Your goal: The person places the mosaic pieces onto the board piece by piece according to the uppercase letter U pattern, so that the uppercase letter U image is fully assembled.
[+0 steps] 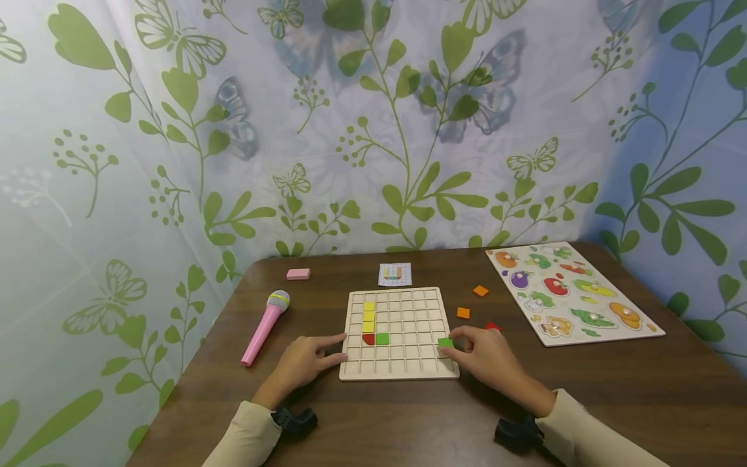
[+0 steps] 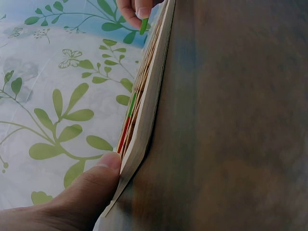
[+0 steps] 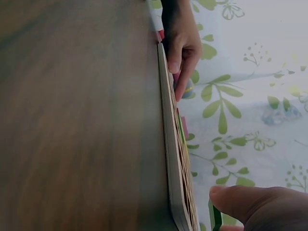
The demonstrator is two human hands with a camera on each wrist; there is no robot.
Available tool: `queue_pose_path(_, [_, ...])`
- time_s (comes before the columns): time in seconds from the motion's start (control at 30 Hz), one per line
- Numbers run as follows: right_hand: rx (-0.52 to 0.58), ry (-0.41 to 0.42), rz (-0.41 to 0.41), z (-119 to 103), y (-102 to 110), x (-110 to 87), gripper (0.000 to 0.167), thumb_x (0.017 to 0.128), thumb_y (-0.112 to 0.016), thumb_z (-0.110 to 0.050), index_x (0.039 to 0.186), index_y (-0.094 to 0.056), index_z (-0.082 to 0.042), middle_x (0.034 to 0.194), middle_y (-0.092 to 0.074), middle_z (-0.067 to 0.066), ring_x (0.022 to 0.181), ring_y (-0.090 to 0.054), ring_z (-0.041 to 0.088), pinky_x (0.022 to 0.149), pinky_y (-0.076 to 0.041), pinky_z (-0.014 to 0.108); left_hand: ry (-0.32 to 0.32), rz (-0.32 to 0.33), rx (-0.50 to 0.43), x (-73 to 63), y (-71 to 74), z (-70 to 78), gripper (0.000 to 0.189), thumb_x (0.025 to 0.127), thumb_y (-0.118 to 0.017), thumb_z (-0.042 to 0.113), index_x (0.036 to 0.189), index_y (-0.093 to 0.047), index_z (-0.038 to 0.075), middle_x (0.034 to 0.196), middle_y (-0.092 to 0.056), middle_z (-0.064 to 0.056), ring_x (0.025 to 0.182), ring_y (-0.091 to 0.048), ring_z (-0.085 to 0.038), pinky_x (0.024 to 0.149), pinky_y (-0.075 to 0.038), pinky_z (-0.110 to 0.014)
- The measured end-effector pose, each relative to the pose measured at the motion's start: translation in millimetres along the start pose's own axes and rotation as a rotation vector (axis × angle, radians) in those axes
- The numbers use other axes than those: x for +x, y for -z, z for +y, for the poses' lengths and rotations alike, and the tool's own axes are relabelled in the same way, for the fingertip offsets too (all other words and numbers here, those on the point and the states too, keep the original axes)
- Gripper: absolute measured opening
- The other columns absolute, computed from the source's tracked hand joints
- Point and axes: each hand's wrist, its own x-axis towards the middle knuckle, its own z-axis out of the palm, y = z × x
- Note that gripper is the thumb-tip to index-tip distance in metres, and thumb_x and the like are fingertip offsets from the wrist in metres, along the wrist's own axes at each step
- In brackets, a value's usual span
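Note:
A pale wooden grid board (image 1: 403, 367) lies on the table in the head view. On its left part sit several yellow square tiles (image 1: 369, 316) in a column, a red quarter-round tile (image 1: 368, 339) below them and a green square tile (image 1: 382, 338) beside the red one. My left hand (image 1: 303, 361) touches the board's left edge with thumb and index finger extended. Between thumb and fingertips, my right hand (image 1: 489, 355) pinches another green square tile (image 1: 445, 342) over the board's right edge. The left wrist view shows that green tile (image 2: 144, 26) held above the board's surface.
Behind the board lies a small pattern card (image 1: 395, 274). Orange tiles (image 1: 463, 312) and a red piece (image 1: 493, 326) are to the right, near a vegetable peg puzzle (image 1: 574, 292). Leftward are a pink toy microphone (image 1: 266, 327) and a pink block (image 1: 298, 274).

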Motion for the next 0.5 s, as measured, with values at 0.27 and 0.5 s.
queue_pose_path(0.27, [0.018,-0.031,0.001,-14.1,-12.5,9.1,0.028,0.082,-0.087,-0.039,0.095,-0.079,-0.015,0.055,-0.041,-0.012,0.047,-0.032,0.003,0.047,-0.027,0.024,-0.007,0.015,0.006,0.1,-0.3,0.1,0.051,0.091,-0.073,0.052,0.137,-0.068,0.029,0.056,-0.036,0.014,0.049,-0.029,-0.002,0.049,-0.027,-0.023])
queue_pose_path(0.5, [0.024,-0.056,-0.02,-30.5,-30.2,21.1,0.03,0.081,-0.087,-0.039,0.097,-0.078,-0.015,0.055,-0.046,-0.011,0.047,-0.038,0.007,0.048,-0.031,0.025,-0.004,0.007,0.0,0.0,0.2,0.8,0.051,0.091,-0.073,0.052,0.137,-0.068,0.029,0.056,-0.036,0.014,0.049,-0.03,-0.002,0.049,-0.027,-0.023])
